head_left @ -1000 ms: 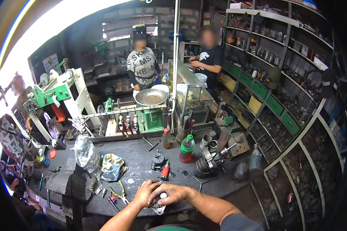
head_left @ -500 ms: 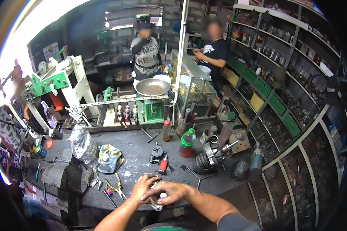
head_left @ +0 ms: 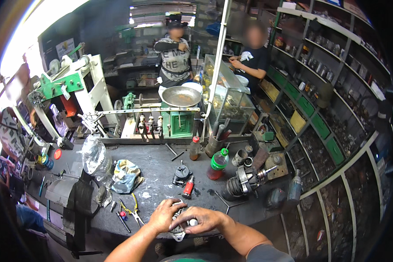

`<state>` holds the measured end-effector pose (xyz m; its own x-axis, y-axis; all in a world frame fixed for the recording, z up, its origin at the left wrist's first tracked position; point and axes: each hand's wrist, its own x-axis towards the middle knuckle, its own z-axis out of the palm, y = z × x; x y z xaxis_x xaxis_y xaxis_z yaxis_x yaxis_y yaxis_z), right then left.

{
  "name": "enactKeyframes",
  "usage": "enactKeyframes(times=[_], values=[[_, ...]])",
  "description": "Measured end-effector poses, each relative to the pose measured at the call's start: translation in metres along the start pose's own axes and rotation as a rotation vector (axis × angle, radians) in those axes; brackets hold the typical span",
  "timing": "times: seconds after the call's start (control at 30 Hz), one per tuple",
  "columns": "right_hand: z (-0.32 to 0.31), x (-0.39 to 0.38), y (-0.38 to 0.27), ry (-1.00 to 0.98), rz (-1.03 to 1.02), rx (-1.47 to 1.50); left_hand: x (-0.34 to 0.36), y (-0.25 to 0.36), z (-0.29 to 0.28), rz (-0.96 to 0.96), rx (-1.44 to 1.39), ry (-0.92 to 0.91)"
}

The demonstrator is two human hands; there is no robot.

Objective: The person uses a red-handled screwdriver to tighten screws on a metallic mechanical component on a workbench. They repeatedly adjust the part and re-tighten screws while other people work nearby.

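Note:
At the bench's near edge my left hand (head_left: pixel 165 215) is closed over the side of a grey metal housing (head_left: pixel 178 235), fingers bent across its top. My right hand (head_left: pixel 203 219) crosses above the same part from the right, fingers curled and index finger reaching over it. A small pale round end (head_left: pixel 193 222) shows at its curled fingers; the rest is hidden. Just beyond the hands lie a red-bodied tool (head_left: pixel 188 187) and a black round part (head_left: pixel 182 173). Left of them are yellow-handled pliers (head_left: pixel 136 209) and a dark rod (head_left: pixel 123 222).
A crumpled rag (head_left: pixel 125 175) and a clear plastic bag (head_left: pixel 95 158) lie left. Rightward stand a green-capped bottle (head_left: pixel 218 165), a pulley assembly (head_left: pixel 241 183) and a three-armed wrench (head_left: pixel 227 203). A metal pan (head_left: pixel 181 97) sits behind; two people stand at the back.
The whole view has shifted, with the bench appearing farther right. My hands stay on the housing, the right slightly moved. One person at the back has lowered a hand from head to chest.

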<state>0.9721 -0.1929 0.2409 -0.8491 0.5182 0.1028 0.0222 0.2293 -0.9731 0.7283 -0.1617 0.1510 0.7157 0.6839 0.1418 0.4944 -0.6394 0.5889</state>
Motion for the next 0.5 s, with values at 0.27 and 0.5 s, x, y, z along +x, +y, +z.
enactKeyframes(times=[0.27,0.5], values=[[0.088,-0.011,0.001,1.003,-0.171,-0.233,-0.008,0.05,0.02,-0.284,0.025,0.27],[0.075,-0.002,0.0,1.212,-0.09,-0.216,-0.008,0.047,0.015,-0.28,0.055,0.311]])
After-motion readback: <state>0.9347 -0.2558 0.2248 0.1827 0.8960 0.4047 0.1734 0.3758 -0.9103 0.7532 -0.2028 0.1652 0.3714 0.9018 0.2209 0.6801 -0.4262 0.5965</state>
